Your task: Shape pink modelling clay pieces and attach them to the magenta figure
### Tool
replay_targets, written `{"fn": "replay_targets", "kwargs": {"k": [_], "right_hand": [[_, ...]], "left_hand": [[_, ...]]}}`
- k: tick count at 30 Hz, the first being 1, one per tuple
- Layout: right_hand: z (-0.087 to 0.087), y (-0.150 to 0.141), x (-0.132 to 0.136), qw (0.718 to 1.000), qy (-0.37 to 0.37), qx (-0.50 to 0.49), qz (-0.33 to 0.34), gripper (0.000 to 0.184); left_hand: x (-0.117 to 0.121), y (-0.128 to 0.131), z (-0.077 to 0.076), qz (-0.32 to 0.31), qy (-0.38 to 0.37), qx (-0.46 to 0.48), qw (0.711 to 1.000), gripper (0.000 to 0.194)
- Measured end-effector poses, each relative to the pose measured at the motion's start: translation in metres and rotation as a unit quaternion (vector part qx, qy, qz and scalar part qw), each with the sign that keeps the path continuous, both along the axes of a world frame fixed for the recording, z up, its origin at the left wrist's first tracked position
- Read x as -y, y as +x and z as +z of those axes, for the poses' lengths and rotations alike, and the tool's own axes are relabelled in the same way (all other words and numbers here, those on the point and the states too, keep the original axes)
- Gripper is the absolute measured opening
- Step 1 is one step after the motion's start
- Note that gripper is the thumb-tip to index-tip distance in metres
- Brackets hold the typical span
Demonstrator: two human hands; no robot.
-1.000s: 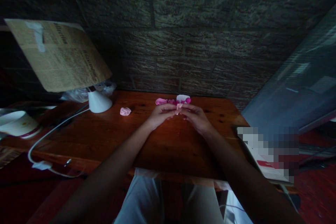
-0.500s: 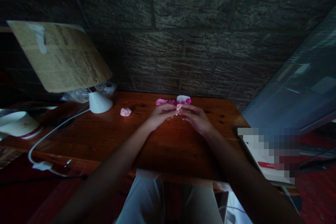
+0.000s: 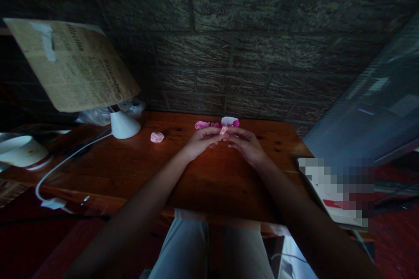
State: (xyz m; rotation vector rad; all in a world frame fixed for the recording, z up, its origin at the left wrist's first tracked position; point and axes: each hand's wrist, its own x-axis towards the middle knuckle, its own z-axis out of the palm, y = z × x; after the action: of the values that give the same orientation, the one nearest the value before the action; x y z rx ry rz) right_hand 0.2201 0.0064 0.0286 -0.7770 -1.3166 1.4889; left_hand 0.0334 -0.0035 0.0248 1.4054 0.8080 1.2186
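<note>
My left hand [image 3: 200, 141] and my right hand [image 3: 246, 144] meet fingertip to fingertip over the far middle of a reddish wooden table [image 3: 137, 170]. Together they pinch a small pale pink piece [image 3: 223, 130], soft-looking and lumpy. Both hands have their fingers closed on it. Just behind the hands, a row of pink and magenta lumps [image 3: 209, 124] with one white lump [image 3: 228, 120] lies on the table near the wall. Another pale pink lump [image 3: 157, 137] lies alone to the left of my left hand.
A white lamp base [image 3: 123, 124] with a paper-covered shade [image 3: 73, 65] stands at the back left, its white cable [image 3: 55, 170] looping to the table's front edge. A white bowl [image 3: 19, 151] sits far left. A brick wall [image 3: 248, 52] backs the table. Papers [image 3: 330, 209] lie at right.
The view has shifted slightly. My hands stay together on the small pink piece, with only slight finger movement.
</note>
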Motion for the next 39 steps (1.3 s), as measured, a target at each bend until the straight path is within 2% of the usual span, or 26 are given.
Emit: {"fn": "replay_targets", "kwargs": {"k": [7, 14, 20, 25, 30, 32, 36, 38, 39], "right_hand": [[-0.001, -0.001, 0.000, 1.000, 0.001, 0.011, -0.024, 0.031], [-0.001, -0.002, 0.000, 0.998, 0.001, 0.034, -0.059, 0.032], [-0.001, -0.004, 0.001, 0.997, 0.005, 0.070, -0.041, 0.035], [-0.003, -0.003, 0.002, 0.996, 0.021, 0.081, -0.006, 0.036], [-0.005, -0.005, 0.001, 0.994, 0.008, 0.101, -0.052, 0.043], [-0.004, -0.004, -0.001, 0.991, 0.003, 0.116, -0.072, 0.049], [-0.004, 0.000, -0.002, 0.979, 0.059, 0.183, -0.068, 0.041], [-0.007, 0.001, -0.003, 0.968, 0.109, 0.218, -0.066, 0.033], [-0.010, -0.001, -0.003, 0.964, 0.132, 0.223, -0.066, 0.029]], "left_hand": [[-0.001, -0.002, -0.001, 0.013, 0.012, -0.011, 1.000, 0.036], [-0.007, -0.003, -0.008, 0.071, 0.016, 0.015, 0.997, 0.037], [-0.005, -0.002, -0.007, 0.043, 0.037, -0.022, 0.998, 0.034], [-0.008, 0.000, -0.014, 0.057, 0.057, -0.015, 0.997, 0.042], [-0.014, 0.001, -0.027, 0.017, 0.021, 0.027, 0.999, 0.053], [-0.015, -0.001, -0.027, 0.001, 0.026, 0.016, 1.000, 0.055], [-0.016, -0.022, -0.012, 0.064, 0.108, -0.052, 0.991, 0.041], [-0.015, -0.049, -0.001, 0.142, 0.121, -0.112, 0.976, 0.036], [-0.014, -0.067, 0.004, 0.205, 0.132, -0.152, 0.958, 0.032]]}}
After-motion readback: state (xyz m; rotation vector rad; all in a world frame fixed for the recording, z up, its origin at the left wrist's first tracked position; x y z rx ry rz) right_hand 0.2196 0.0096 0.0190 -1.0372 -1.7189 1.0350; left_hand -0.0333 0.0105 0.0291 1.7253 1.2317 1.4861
